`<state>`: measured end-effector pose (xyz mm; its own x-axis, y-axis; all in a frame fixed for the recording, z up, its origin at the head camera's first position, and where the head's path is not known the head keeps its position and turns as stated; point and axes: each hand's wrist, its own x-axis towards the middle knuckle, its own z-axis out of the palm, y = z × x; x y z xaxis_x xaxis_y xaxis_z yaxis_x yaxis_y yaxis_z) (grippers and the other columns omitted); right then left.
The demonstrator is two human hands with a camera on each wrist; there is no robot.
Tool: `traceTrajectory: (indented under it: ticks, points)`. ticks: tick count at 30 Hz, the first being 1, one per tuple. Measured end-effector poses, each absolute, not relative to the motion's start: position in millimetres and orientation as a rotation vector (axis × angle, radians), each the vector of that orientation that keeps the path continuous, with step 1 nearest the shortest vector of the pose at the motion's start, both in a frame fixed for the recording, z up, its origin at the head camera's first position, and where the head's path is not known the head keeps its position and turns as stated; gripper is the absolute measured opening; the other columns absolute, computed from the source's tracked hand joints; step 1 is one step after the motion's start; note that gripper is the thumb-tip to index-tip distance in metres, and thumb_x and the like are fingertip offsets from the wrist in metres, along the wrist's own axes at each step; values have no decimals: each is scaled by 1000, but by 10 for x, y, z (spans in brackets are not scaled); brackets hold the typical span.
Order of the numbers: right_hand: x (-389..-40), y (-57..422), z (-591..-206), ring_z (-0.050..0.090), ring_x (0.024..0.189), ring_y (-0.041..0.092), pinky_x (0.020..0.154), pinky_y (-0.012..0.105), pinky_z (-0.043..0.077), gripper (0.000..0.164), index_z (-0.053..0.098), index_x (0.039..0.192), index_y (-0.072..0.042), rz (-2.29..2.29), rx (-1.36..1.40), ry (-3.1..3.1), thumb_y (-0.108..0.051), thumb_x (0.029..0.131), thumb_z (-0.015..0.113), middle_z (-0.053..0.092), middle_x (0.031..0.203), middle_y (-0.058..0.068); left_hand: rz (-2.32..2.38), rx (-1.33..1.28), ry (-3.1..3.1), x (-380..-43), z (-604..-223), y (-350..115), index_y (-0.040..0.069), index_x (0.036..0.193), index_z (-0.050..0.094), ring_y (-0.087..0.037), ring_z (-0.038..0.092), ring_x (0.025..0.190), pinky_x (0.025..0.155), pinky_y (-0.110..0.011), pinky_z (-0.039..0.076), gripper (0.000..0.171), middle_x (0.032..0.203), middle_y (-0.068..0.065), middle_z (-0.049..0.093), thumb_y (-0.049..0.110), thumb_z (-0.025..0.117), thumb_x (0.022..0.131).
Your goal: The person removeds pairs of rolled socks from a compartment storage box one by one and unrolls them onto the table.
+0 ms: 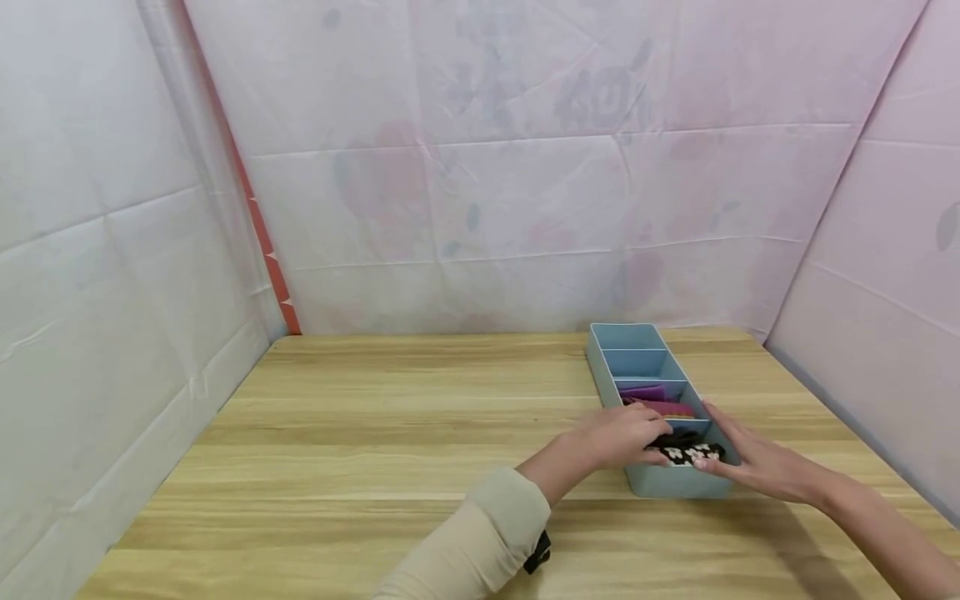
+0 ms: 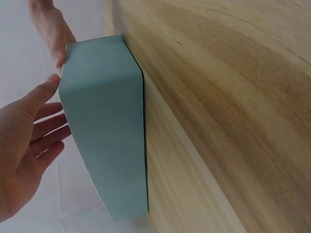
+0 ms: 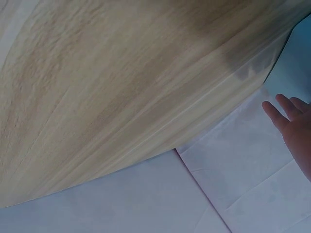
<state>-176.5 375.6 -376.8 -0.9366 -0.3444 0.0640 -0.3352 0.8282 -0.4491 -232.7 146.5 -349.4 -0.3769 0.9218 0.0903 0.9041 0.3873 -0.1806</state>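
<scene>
With fingers loosely spread, the left hand point(image 1: 624, 437) and right hand point(image 1: 772, 462) flank the black, white-flowered cloth point(image 1: 681, 455), probably soft, light, best pinched at its top, in the nearest compartment of the long pale-blue plastic box point(image 1: 678, 482) on the wooden bench point(image 1: 375, 417).

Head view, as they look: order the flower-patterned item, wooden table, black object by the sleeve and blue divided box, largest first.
1. Wooden table
2. Blue divided box
Unranked: flower-patterned item and black object; both look partly covered.
</scene>
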Motion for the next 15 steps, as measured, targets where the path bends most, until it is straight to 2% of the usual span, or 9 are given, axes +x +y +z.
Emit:
traceTrajectory:
  ticks: [5, 10, 15]
  points:
    - [-1764, 3742, -3767, 26, 118, 58, 81, 67, 30, 86, 5, 145, 2, -749, -545, 2979, -30, 88, 61, 16, 139, 37, 146, -1610, -2571, -2320, -3513, 1536, 20, 106, 61, 0, 55, 83, 73, -12, 41, 25, 88, 12, 59, 38, 50, 94]
    - [-1753, 3736, -3754, 26, 118, 58, 82, 68, 29, 86, 5, 145, 3, -753, -548, 2979, -30, 88, 61, 17, 139, 37, 278, -1546, -2600, -2312, -3527, 1593, 22, 105, 62, -1, 57, 79, 69, -15, 45, 29, 86, 11, 60, 45, 53, 90]
    - [-1739, 3746, -3740, 25, 118, 58, 82, 68, 28, 85, 5, 145, 2, -765, -541, 2973, -30, 89, 60, 17, 140, 36, 430, -1485, -2593, -2313, -3525, 1706, 26, 98, 66, -4, 58, 79, 69, -18, 46, 27, 85, 10, 63, 48, 54, 88]
